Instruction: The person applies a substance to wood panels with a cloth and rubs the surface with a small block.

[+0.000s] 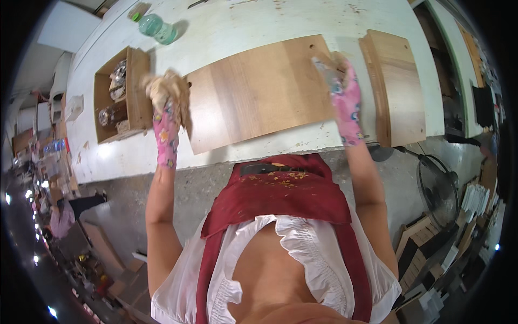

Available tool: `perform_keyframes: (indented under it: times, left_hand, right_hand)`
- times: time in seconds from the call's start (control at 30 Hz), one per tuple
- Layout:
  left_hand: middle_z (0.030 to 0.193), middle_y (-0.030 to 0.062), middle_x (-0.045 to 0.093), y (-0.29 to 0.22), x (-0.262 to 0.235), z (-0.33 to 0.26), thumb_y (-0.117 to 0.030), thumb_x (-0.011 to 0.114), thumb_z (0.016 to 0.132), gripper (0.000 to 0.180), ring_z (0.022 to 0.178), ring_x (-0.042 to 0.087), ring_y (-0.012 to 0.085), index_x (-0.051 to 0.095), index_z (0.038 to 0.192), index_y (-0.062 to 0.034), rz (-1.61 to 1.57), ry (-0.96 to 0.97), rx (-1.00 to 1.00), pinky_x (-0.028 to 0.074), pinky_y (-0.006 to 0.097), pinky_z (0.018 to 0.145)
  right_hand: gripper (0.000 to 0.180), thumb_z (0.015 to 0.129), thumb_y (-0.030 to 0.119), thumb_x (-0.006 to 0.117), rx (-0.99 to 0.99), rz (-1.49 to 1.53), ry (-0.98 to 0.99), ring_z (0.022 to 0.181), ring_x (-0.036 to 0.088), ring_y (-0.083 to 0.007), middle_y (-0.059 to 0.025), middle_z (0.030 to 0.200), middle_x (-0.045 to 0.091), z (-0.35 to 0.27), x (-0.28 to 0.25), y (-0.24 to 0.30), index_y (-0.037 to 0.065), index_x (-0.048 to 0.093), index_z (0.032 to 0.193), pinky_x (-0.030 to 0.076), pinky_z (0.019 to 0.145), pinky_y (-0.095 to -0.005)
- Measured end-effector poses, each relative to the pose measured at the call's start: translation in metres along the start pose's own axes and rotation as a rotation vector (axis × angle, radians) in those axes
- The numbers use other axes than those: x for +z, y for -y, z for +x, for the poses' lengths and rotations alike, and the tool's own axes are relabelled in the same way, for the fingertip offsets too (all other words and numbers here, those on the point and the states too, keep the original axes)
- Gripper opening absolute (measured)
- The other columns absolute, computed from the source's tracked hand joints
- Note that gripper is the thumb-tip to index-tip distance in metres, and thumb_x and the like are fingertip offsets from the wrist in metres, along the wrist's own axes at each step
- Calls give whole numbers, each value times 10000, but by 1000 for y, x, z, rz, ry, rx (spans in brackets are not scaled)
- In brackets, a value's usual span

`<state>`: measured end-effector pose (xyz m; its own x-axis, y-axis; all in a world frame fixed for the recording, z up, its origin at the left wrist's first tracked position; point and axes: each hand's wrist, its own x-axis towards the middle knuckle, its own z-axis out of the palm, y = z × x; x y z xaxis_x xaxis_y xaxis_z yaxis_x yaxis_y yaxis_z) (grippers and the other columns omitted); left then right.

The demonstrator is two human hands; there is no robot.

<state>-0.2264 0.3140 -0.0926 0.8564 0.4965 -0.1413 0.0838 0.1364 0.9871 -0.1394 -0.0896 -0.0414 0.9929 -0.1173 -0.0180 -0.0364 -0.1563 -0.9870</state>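
Note:
A flat rectangular wooden panel (259, 92) lies on a white worktable (243, 27) in front of me. My left hand (168, 97), in a worn work glove with a pink patterned cuff, grips the panel's left edge. My right hand (337, 75), gloved the same way, holds the panel's right edge near its far corner. Both forearms reach up from the lower part of the picture. I wear a red apron dusted with sawdust.
A second wooden board (399, 86) lies to the right of the panel. An open wooden box (121, 97) with small items sits at the left, a green plastic bottle (157, 27) beyond it. A floor fan (437, 189) and stacked boards stand lower right.

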Motion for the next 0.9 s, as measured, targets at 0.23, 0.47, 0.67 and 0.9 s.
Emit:
perform_keyframes:
  times: [0.23, 0.47, 0.67, 0.9]
  left_hand:
    - [964, 8, 614, -7, 15, -23, -177, 650, 887, 354, 825, 578, 84, 575, 1197, -23, 119, -108, -111, 468, 221, 719]
    - [902, 14, 638, 10, -35, 7, -175, 691, 851, 348, 772, 593, 82, 597, 1156, -35, 262, -119, -86, 466, 205, 662]
    - [963, 54, 645, -5, -36, -3, -128, 621, 886, 315, 796, 615, 97, 579, 1178, -16, 307, -75, 25, 483, 195, 673]
    - [1062, 103, 636, -52, 92, 14, -90, 549, 920, 327, 795, 636, 111, 523, 1236, -12, -13, 238, 34, 505, 190, 668]
  right_hand:
    - [420, 885, 90, 560, 33, 301, -76, 980, 563, -139, -77, 1132, 595, -9, 10, -13, 7, 474, 1288, 435, 867, -250]
    - [405, 912, 86, 549, 15, 276, -156, 1088, 514, -157, -108, 1188, 557, -68, 16, -9, -10, 462, 1295, 387, 948, -268]
    - [376, 905, 70, 494, -67, 208, -172, 1158, 513, -198, -141, 1205, 566, -91, -14, -40, -39, 478, 1265, 369, 1005, -293]
    - [425, 932, 216, 506, -124, 326, -453, 1156, 521, -207, -119, 1249, 541, -125, -82, -34, -9, 468, 1290, 413, 988, -335]
